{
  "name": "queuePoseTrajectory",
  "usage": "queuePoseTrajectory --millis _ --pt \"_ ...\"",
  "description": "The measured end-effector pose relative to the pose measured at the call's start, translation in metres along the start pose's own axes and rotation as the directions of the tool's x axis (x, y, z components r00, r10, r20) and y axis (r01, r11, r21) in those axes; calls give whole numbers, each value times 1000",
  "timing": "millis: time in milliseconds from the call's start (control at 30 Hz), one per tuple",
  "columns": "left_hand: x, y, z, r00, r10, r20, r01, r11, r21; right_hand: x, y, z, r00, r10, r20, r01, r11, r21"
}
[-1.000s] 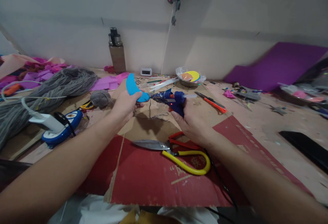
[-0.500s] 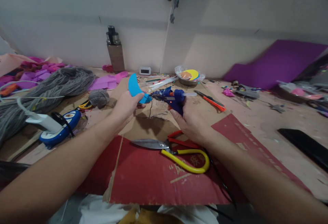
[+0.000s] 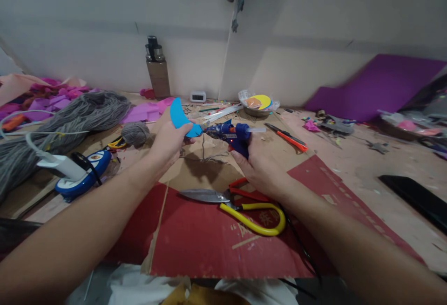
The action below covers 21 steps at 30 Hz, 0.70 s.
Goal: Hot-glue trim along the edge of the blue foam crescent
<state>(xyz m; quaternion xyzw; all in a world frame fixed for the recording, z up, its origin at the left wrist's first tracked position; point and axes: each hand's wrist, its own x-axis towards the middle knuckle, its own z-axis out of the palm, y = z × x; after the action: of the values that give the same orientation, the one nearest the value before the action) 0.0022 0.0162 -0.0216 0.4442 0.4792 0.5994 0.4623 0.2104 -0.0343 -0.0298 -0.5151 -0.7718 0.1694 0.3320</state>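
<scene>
My left hand [image 3: 171, 143] pinches a curved bright blue foam piece [image 3: 179, 115] between thumb and fingers. My right hand [image 3: 256, 160] is wrapped round the handle of a dark blue glue gun [image 3: 237, 138], whose small red light is lit. The gun's nozzle points left, at the right end of the blue piece; whether they touch is too small to tell. A clear glue stick [image 3: 257, 130] sticks out of the back of the gun. Thin grey yarn [image 3: 203, 149] hangs below the nozzle.
Large scissors [image 3: 258, 221] with red and yellow handles lie on the red cardboard [image 3: 195, 244] near me. Grey yarn [image 3: 101, 109] and a blue power strip [image 3: 84, 177] are at left. An orange-handled cutter [image 3: 291, 141], a bowl [image 3: 256, 111] and a black phone [image 3: 415, 202] stand farther right.
My left hand and the blue piece have shifted slightly left, and the piece has tilted a little. The glue gun has moved slightly left and stays in my right hand.
</scene>
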Motion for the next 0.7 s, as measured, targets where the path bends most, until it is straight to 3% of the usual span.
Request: queuePoseTrajectory --millis 400,700 --pt "-8 -2 5 997 24 73 -28 998 54 1 0 0 1000 -6 -31 6 1000 -23" --pt "-2 -3 2 999 38 20 -38 999 39 0 -4 -1 1000 -16 -23 16 1000 -8"
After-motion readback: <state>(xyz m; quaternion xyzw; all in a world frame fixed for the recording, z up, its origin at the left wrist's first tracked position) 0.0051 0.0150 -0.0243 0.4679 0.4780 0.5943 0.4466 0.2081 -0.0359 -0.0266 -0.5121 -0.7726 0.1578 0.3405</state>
